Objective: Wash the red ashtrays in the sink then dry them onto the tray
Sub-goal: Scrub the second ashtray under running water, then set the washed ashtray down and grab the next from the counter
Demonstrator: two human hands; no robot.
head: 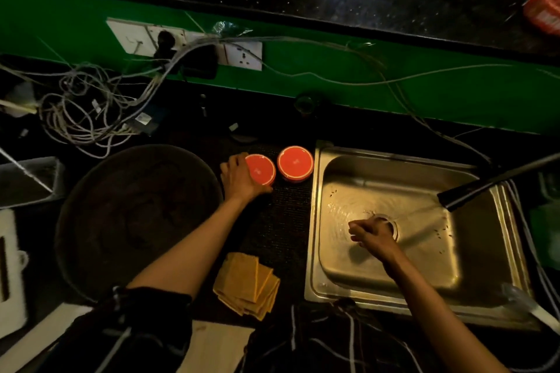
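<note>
Red ashtrays sit on the dark mat between round tray (100, 191) and steel sink (316, 221) — left ashtray (262, 172) gripped at its rim by the left hand (239, 177), right ashtray (295, 163) just beside it, near the sink edge. Small white marks on both, unreadable. Right hand (371, 235) over the drain, fingers curled, holding nothing visible — faucet (485, 183) running. Yellow cloths (247, 285) lie at the counter's front.

Two ashtrays (278, 166) side by side between tray (91, 191) and sink (333, 288).
</note>
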